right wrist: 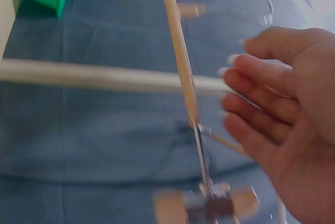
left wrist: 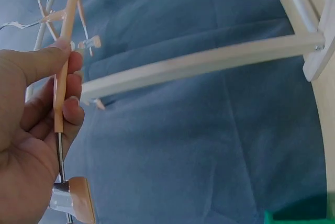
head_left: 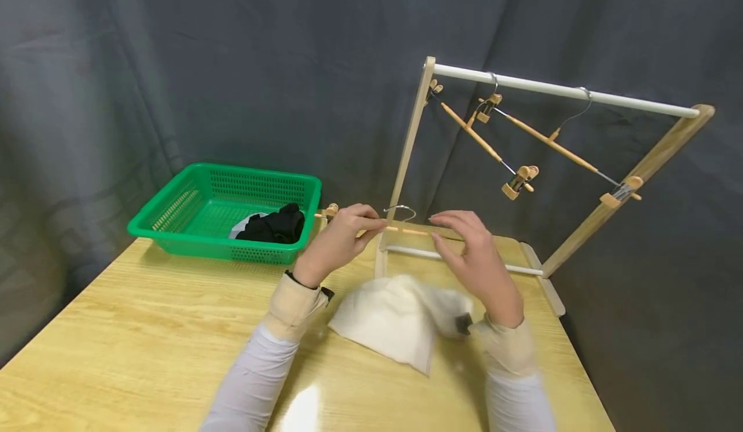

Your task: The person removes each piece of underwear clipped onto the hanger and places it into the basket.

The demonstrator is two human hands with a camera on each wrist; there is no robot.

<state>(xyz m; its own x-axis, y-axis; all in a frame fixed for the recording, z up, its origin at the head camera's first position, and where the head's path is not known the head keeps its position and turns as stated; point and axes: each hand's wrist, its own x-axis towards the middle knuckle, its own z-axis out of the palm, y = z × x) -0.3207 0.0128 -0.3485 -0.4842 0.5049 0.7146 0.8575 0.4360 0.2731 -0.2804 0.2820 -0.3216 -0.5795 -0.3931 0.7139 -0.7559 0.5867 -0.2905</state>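
Observation:
A wooden clip hanger [head_left: 415, 231] with a metal hook is held up over the table by my left hand [head_left: 347, 235]. Thumb and fingers pinch its bar [left wrist: 62, 85], close to one end clip [left wrist: 78, 200] in the left wrist view. My right hand [head_left: 478, 258] is beside the hanger's other half, fingers spread and slightly bent. In the right wrist view a gap separates those fingers [right wrist: 261, 77] from the bar, and the far clip [right wrist: 209, 205] is blurred. Below both hands, a crumpled white cloth item [head_left: 383, 319] lies on the table.
A wooden rack [head_left: 409, 142] stands at the back right, with two more clip hangers [head_left: 548, 138] on its white top rail [head_left: 540, 85]. At the back left sits a green basket [head_left: 191, 245] holding black clothing [head_left: 273, 225] and something pale. Dark curtains hang behind.

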